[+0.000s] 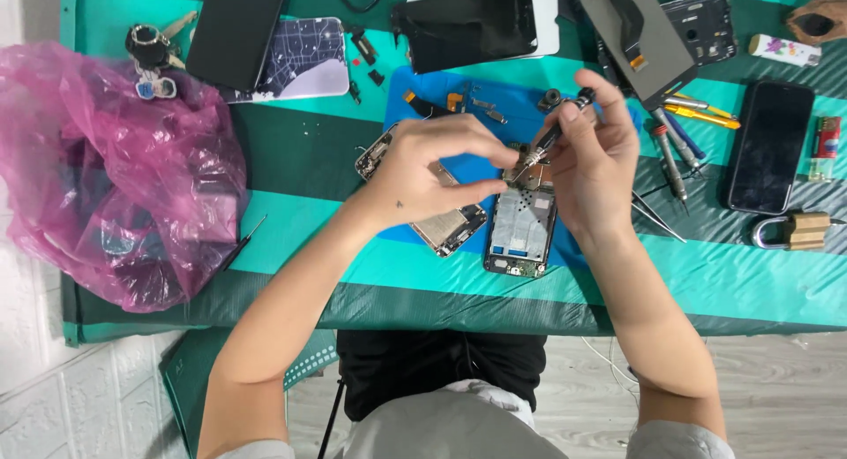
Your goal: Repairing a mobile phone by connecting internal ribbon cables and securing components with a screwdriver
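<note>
Head view: the right hand (pixel 593 159) has its grip closed on a small screwdriver (pixel 554 132), tip down at the top end of the opened phone frame (pixel 520 225) on the blue mat (pixel 459 101) on the desk (pixel 300 238) — a screw-driving step, I judge. The left hand (pixel 423 172) pinches what seems a small metal part (pixel 516 175) there; next comes keeping the tip seated — steady, upright.
</note>
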